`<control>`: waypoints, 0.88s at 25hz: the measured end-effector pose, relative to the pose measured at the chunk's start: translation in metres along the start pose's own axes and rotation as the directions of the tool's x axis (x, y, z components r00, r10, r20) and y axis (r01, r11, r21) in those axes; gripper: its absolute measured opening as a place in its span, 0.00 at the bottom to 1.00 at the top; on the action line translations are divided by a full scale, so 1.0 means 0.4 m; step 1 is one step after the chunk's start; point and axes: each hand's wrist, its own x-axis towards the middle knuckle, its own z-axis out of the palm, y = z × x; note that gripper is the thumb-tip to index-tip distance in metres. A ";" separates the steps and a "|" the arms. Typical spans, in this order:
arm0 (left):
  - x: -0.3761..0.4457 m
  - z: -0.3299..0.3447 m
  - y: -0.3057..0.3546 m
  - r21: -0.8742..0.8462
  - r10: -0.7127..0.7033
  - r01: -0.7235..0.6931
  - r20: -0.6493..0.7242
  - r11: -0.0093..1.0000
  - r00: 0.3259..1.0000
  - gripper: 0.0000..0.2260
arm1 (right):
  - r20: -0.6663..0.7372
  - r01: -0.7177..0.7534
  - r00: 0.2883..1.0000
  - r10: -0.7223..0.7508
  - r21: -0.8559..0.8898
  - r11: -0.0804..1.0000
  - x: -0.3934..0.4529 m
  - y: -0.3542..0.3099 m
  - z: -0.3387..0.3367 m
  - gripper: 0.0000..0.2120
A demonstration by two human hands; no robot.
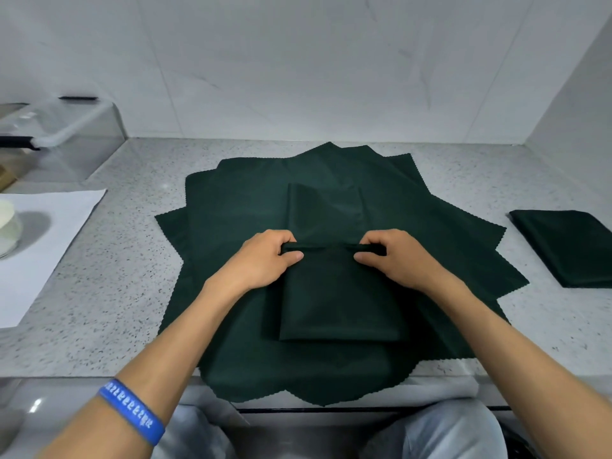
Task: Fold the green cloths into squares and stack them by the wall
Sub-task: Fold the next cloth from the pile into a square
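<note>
A pile of several dark green cloths (231, 233) with zigzag edges lies spread flat on the speckled counter. On top of it lies one green cloth folded into a long strip (337, 293). My left hand (265, 260) pinches the strip's fold line on the left, and my right hand (394, 260) pinches it on the right. The strip's far half (326, 207) lies flat beyond my hands, the near half toward me. A folded green cloth (569, 246) sits apart at the right, near the side wall.
The grey speckled counter (126, 293) ends at a tiled back wall (298, 77) and a side wall on the right. A white sheet (43, 246) with a pale bowl (8, 226) lies at the left. Behind it stands a clear plastic box (63, 134).
</note>
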 end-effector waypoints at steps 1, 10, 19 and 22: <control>-0.003 0.007 0.003 0.006 0.003 -0.003 -0.047 1.000 0.999 0.04 | -0.076 0.008 0.997 -0.008 -0.010 1.000 -0.006 0.005 0.014 0.04; -0.037 0.086 -0.020 0.297 0.281 -0.166 -0.404 0.940 0.871 0.10 | -0.383 -0.148 0.922 0.059 -0.206 0.967 -0.043 0.003 0.070 0.17; -0.119 0.067 0.033 0.618 0.159 -0.145 0.033 0.773 0.987 0.44 | -0.361 -0.149 0.933 0.012 -0.354 0.923 -0.080 -0.039 0.048 0.23; -0.143 0.089 0.027 0.634 0.097 -0.127 0.082 0.763 0.992 0.44 | -0.065 0.038 0.995 -0.076 -0.449 0.893 -0.132 -0.079 0.049 0.27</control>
